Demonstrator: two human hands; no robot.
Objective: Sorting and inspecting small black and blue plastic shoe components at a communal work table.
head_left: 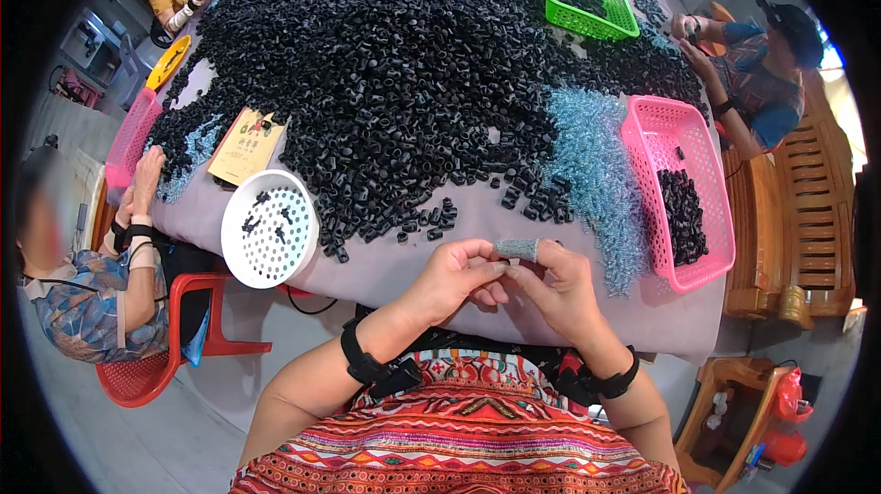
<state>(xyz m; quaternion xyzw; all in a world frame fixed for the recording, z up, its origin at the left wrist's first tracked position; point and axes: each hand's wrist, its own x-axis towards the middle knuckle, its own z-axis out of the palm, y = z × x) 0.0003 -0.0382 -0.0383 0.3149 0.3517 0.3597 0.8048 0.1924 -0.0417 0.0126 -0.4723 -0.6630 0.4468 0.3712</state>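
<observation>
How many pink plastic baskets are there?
2. One pink plastic basket stands on the right of the pale cloth-covered table, holding small black pieces; the other pink basket is at the left edge. More could be hidden.

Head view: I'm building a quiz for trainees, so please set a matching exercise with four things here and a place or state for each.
Column one
1. White round colander
2. Right hand
3. Pink basket on the right
4. Yellow booklet

Column two
A. Lies just beyond the colander
B. Has black pieces heaped in its near half
C. Has a few scattered black pieces inside
D. Has a grey-covered finger

Pairs: 1-C; 2-D; 3-B; 4-A
</observation>
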